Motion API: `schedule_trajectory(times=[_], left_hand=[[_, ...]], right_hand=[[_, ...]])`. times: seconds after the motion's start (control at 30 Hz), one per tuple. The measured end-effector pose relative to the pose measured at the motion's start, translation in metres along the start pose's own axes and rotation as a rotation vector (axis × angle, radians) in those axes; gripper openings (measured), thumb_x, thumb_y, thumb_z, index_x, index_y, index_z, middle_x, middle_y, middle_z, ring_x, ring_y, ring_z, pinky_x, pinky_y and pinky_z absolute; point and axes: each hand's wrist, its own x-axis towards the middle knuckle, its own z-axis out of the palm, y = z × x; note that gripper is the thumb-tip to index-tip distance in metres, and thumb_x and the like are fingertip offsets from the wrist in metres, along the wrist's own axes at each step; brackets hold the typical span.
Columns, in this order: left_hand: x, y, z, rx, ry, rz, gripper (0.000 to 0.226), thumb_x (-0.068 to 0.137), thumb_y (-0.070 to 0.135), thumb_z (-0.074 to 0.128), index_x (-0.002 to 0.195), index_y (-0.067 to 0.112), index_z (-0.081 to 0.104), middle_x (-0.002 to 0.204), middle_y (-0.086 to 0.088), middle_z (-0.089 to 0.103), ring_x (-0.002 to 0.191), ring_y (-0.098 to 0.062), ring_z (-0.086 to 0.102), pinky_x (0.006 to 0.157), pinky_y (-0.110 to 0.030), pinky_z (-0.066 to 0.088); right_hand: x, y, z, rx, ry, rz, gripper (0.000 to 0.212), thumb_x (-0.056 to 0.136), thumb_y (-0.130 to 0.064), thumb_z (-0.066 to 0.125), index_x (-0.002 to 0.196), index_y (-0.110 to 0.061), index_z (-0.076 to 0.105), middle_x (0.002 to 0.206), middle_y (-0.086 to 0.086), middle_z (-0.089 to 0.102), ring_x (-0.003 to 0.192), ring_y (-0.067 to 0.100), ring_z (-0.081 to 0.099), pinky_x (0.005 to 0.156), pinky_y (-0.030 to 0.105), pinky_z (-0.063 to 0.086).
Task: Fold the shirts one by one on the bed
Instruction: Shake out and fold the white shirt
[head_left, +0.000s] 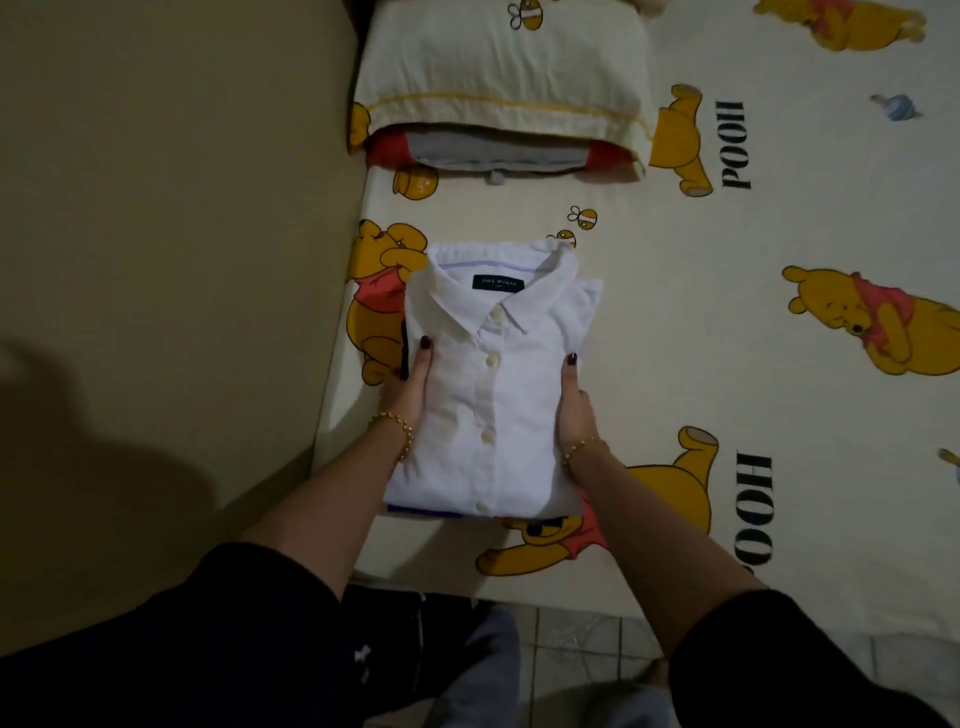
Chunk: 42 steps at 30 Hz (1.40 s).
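Observation:
A folded white button-up shirt (493, 374) with its collar pointing away from me lies on top of a small stack; a dark and a blue garment edge (415, 512) show beneath it. The stack is near the left edge of the bed (727, 322), which has a cream sheet printed with yellow bears. My left hand (413, 387) grips the stack's left side, thumb on top and fingers hidden under it. My right hand (574, 405) grips the right side the same way.
A pillow (498, 67) in a cream case lies at the head of the bed, over a red and grey item (498, 150). A beige wall (171, 208) runs along the bed's left side. Tiled floor (587, 649) shows below the near edge.

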Motion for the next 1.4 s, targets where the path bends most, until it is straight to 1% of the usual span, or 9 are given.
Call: schedule_trajectory(times=[0.17,0.27,0.47,0.57,0.73,0.83,0.97,1.1,1.4], left_hand=[[-0.012,0.011,-0.005,-0.144,-0.281,0.000,0.078,0.050,0.082,0.064,0.114,0.037,0.059,0.117,0.000,0.066,0.107,-0.022,0.062,0.098,-0.041,0.046],[-0.036,0.021,-0.004,-0.149,-0.337,0.034,0.079,0.051,0.081,0.064,0.116,0.037,0.058,0.115,-0.001,0.067,0.106,-0.020,0.064,0.097,-0.039,0.047],[-0.097,0.032,0.013,-0.190,-0.403,0.092,0.057,0.067,0.076,0.051,0.109,0.039,0.056,0.116,-0.002,0.065,0.106,-0.021,0.062,0.097,-0.040,0.047],[-0.131,0.048,0.028,-0.221,-0.494,0.140,0.066,0.072,0.072,0.052,0.123,0.030,0.057,0.119,-0.005,0.066,0.110,-0.024,0.062,0.102,-0.043,0.043],[-0.208,0.083,0.079,-0.164,-0.631,0.289,0.091,0.052,0.079,0.065,0.125,0.025,0.057,0.117,-0.005,0.067,0.107,-0.024,0.064,0.096,-0.040,0.047],[-0.254,0.099,0.122,-0.143,-0.694,0.342,0.091,0.057,0.076,0.067,0.130,0.024,0.054,0.119,-0.007,0.066,0.109,-0.026,0.063,0.099,-0.044,0.046],[-0.323,0.105,0.198,-0.098,-0.791,0.383,0.068,0.077,0.066,0.053,0.131,0.026,0.053,0.119,-0.005,0.066,0.110,-0.024,0.063,0.103,-0.043,0.043],[-0.391,0.094,0.283,-0.034,-0.885,0.379,0.069,0.073,0.068,0.055,0.126,0.023,0.058,0.115,-0.007,0.068,0.107,-0.026,0.065,0.098,-0.043,0.047],[-0.507,0.032,0.483,0.141,-1.154,0.359,0.078,0.067,0.071,0.062,0.127,0.022,0.057,0.118,-0.010,0.066,0.110,-0.030,0.062,0.101,-0.048,0.044]], right_hand=[[-0.016,-0.013,-0.004,0.111,-0.235,-0.019,0.059,0.069,-0.086,0.040,0.098,-0.039,0.061,0.117,0.000,0.065,0.107,0.024,0.061,0.099,0.041,0.044],[-0.019,-0.014,-0.015,0.152,-0.269,-0.033,0.080,0.045,-0.094,0.051,0.103,-0.039,0.062,0.123,0.002,0.064,0.111,0.025,0.060,0.101,0.043,0.044],[-0.068,-0.032,-0.060,0.216,-0.275,-0.134,0.073,0.079,-0.072,0.042,0.134,-0.026,0.049,0.131,0.005,0.058,0.114,0.024,0.059,0.101,0.041,0.045],[-0.085,-0.047,-0.099,0.245,-0.275,-0.237,0.060,0.092,-0.058,0.034,0.144,-0.028,0.035,0.134,0.000,0.054,0.113,0.019,0.058,0.095,0.035,0.047],[-0.130,-0.072,-0.186,0.316,-0.283,-0.365,0.052,0.096,-0.056,0.030,0.133,-0.025,0.049,0.120,-0.006,0.064,0.106,0.013,0.064,0.083,0.026,0.052],[-0.162,-0.081,-0.245,0.337,-0.226,-0.417,0.055,0.091,-0.061,0.039,0.131,-0.025,0.052,0.113,-0.007,0.068,0.102,0.014,0.066,0.086,0.031,0.052],[-0.196,-0.074,-0.343,0.321,-0.079,-0.463,0.088,0.047,-0.085,0.066,0.121,-0.039,0.056,0.123,0.000,0.065,0.111,0.026,0.062,0.102,0.046,0.044],[-0.234,-0.054,-0.446,0.310,0.045,-0.494,0.072,0.059,-0.086,0.054,0.115,-0.041,0.055,0.122,-0.001,0.062,0.106,0.022,0.060,0.103,0.043,0.042],[-0.273,0.041,-0.664,0.435,0.355,-0.459,0.072,0.039,-0.095,0.056,0.092,-0.047,0.057,0.125,0.003,0.061,0.113,0.032,0.057,0.104,0.052,0.040]])
